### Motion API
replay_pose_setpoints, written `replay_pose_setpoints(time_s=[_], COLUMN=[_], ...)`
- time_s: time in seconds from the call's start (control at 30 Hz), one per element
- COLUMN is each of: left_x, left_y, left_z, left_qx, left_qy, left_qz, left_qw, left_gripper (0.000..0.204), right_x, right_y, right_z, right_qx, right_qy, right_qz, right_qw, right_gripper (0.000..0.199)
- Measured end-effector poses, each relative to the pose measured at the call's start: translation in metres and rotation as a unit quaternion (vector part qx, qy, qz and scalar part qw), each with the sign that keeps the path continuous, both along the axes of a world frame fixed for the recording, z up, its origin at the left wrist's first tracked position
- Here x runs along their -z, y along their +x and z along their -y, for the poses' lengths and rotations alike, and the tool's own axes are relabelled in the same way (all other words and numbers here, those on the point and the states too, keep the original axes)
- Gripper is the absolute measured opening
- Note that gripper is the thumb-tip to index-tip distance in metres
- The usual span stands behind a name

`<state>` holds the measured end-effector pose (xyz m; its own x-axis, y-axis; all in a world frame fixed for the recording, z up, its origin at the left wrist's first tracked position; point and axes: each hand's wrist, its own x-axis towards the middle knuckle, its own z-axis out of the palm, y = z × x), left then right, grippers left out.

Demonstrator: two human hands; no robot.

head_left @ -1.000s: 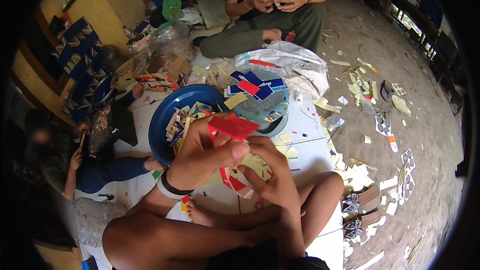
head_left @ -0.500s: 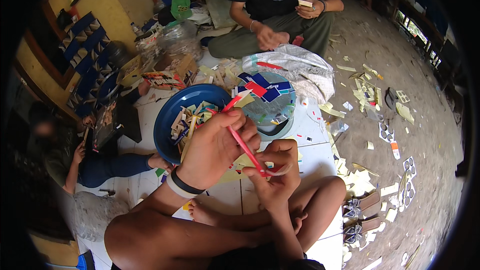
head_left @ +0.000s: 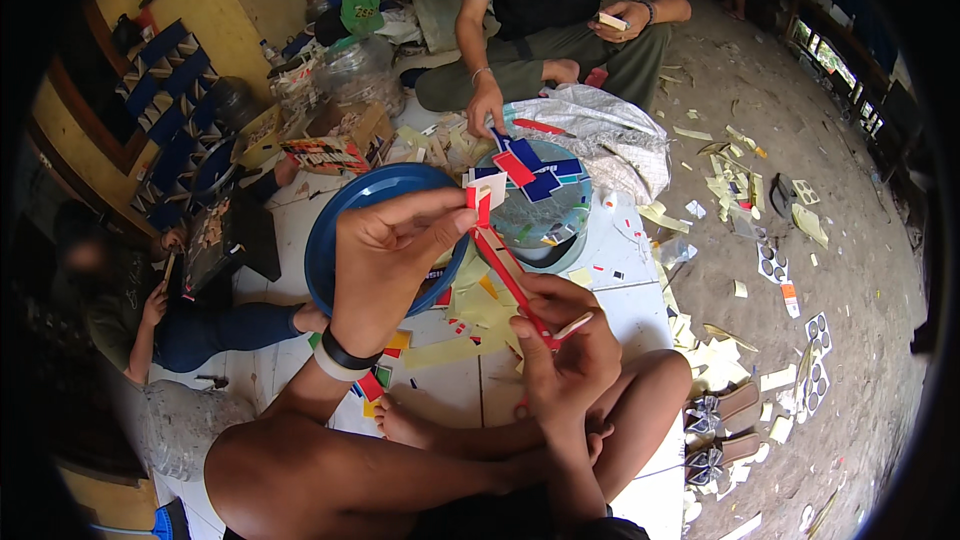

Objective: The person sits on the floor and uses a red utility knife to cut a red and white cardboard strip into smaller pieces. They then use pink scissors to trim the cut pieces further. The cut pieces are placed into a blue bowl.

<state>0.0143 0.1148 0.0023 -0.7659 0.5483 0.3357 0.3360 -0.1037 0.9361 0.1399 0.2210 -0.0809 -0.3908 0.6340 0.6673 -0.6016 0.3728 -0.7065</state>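
My left hand [head_left: 395,240], raised over the blue basin's near right side, pinches a small folded piece of red and cream card [head_left: 482,202] between thumb and fingertips. Lower and to the right, my right hand [head_left: 570,360] has its fingers closed on the bottom end of a long red strip of card [head_left: 515,280]. Its upper end reaches up to just below my left thumb; whether it joins the small piece, I cannot make out. Beyond my hands stands a round pale-teal tub [head_left: 545,220], with blue cards [head_left: 540,180] and a red card [head_left: 513,168] on top.
Left of the tub is a blue basin [head_left: 325,230], partly hidden by my left hand. Across from me, a co-worker's hand [head_left: 487,105] touches the blue cards. A white sack [head_left: 625,135] lies behind the tub. Card scraps [head_left: 455,350] litter the tiles; sandals [head_left: 725,405] sit right.
My left hand has shifted left and turned, now pinching a small folded piece near the strip's top. My right hand moved slightly right and down. The co-worker's hand reached to the cards.
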Motion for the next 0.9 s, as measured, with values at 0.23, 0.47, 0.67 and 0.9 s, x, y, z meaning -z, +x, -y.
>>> replay_pose_setpoints(time_s=[0.23,0.47,0.67,0.9], left_x=[0.004,0.003,0.0,-0.004], left_y=[0.001,-0.003,0.0,-0.003], left_z=[0.004,0.004,0.007,0.009], left_qx=[-0.041,-0.032,-0.024,0.064], left_qy=[0.002,0.02,-0.008,-0.017], left_qz=[-0.102,-0.128,-0.095,-0.011], left_qw=[0.994,0.991,0.995,0.998], left_gripper=[0.014,0.011,0.012,0.023], right_x=[-0.012,-0.016,-0.017,-0.011], right_y=[0.009,0.012,0.016,0.021], right_z=[0.01,0.01,0.0,-0.011], right_qx=[0.011,-0.005,-0.017,-0.085], right_qy=[0.083,0.081,0.062,-0.006], right_qz=[0.044,0.039,0.042,0.0], right_qw=[0.996,0.996,0.997,0.996], right_gripper=[0.027,0.028,0.026,0.025])
